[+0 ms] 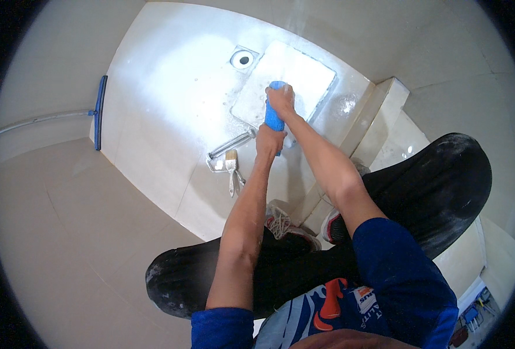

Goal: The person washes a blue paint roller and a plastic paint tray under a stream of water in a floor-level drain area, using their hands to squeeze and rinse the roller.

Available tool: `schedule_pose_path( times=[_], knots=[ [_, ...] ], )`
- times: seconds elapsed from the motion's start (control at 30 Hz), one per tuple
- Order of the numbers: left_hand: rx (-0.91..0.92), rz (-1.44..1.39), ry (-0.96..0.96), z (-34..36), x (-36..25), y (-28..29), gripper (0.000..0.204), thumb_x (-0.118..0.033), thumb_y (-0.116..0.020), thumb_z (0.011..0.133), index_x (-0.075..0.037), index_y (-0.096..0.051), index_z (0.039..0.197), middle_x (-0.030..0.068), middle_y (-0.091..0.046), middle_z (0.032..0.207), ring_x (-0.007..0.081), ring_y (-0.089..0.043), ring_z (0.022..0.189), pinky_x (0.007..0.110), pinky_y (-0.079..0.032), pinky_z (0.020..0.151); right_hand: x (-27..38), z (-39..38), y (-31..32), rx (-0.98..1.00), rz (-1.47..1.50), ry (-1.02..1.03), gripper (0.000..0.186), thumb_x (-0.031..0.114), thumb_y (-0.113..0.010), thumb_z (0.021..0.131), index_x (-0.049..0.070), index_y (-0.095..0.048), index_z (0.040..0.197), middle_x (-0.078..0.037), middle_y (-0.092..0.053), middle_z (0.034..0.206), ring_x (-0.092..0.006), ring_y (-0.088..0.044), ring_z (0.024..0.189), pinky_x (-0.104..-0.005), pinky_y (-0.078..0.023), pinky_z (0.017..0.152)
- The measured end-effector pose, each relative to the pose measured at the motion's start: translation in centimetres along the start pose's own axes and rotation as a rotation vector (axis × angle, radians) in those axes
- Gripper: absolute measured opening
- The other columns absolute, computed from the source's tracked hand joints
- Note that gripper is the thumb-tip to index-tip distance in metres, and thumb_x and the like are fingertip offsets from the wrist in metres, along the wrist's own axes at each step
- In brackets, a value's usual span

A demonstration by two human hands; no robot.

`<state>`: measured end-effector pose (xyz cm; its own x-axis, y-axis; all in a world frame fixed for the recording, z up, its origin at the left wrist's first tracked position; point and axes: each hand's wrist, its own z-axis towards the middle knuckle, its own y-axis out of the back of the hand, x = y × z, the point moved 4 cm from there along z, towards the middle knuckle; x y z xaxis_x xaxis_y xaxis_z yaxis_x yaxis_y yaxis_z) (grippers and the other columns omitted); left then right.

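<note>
Both hands grip a blue paint roller sleeve, long and round, over the near edge of a white rectangular tray (304,70). My right hand (283,100) is wrapped round the far end of the blue roller sleeve (273,119). Closer to me, my left hand (270,142) is closed round the lower end, a bit of blue showing below it. Left of that hand lies a bare metal roller frame (232,144). Beside the frame a paintbrush (231,166) with pale bristles and a whitish handle rests on the tiles.
A round floor drain (241,59) sits left of the tray. Against the left wall leans a blue squeegee (99,113) on a long pole. A raised tiled ledge (373,113) runs along the right. Wet-looking floor tiles (170,104) shine under bright light. My shoes (292,230) are close below my hands.
</note>
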<state>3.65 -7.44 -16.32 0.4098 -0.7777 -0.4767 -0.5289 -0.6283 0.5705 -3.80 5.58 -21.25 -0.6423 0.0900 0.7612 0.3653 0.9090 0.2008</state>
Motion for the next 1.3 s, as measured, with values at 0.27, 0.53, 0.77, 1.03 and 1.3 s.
schedule_pose_path(
  times=[0.27,0.53,0.77,1.03,1.3],
  knots=[
    [-0.292,0.236,-0.088,-3.8,-1.5,1.3,0.036,-0.018,-0.068,0.081,0.005,-0.061,0.108,0.0291,-0.073,0.097,0.0472,-0.072,0.092,0.053,-0.057,0.083,2.8,-4.1,0.4,-0.254,-0.398,0.087,0.061,0.035,-0.076,0.079,-0.006,-0.056,0.121,-0.031,-0.069,0.111,-0.0456,-0.070,0.104,-0.0535,-0.056,0.095],
    [0.221,-0.286,-0.021,-1.2,-1.4,0.7,0.044,-0.019,-0.076,0.076,0.007,-0.061,0.108,0.0172,-0.071,0.083,0.0294,-0.071,0.064,0.042,-0.060,0.060,-0.4,-0.1,1.6,0.153,0.354,-0.051,0.065,0.035,-0.085,0.084,0.001,-0.056,0.131,-0.020,-0.070,0.115,-0.0312,-0.071,0.103,-0.0438,-0.058,0.092],
    [0.800,-0.958,0.157,-2.8,-3.0,3.5,0.018,-0.014,-0.070,0.084,-0.006,-0.057,0.093,0.0028,-0.058,0.072,0.0139,-0.056,0.054,0.028,-0.049,0.052,3.5,-6.2,1.9,0.609,1.005,-0.185,0.045,0.030,-0.076,0.094,0.004,-0.058,0.126,-0.011,-0.069,0.115,-0.0253,-0.067,0.108,-0.0432,-0.057,0.093],
    [0.778,-0.828,0.230,-1.8,-2.7,3.3,0.013,-0.014,-0.068,0.086,-0.006,-0.058,0.087,0.0051,-0.059,0.070,0.0170,-0.059,0.056,0.032,-0.054,0.055,1.6,-3.1,1.0,0.562,0.773,-0.296,0.016,0.019,-0.072,0.090,0.007,-0.063,0.097,-0.006,-0.063,0.081,-0.0204,-0.064,0.073,-0.0370,-0.056,0.069],
    [0.389,-0.297,0.053,-0.5,-6.4,3.8,0.021,-0.019,-0.071,0.087,0.001,-0.066,0.092,0.0121,-0.070,0.079,0.0226,-0.071,0.066,0.037,-0.060,0.060,1.3,1.2,1.1,0.342,0.767,-0.193,0.017,0.018,-0.073,0.089,0.005,-0.064,0.097,-0.010,-0.065,0.083,-0.0235,-0.065,0.070,-0.0384,-0.058,0.066]
  ],
)
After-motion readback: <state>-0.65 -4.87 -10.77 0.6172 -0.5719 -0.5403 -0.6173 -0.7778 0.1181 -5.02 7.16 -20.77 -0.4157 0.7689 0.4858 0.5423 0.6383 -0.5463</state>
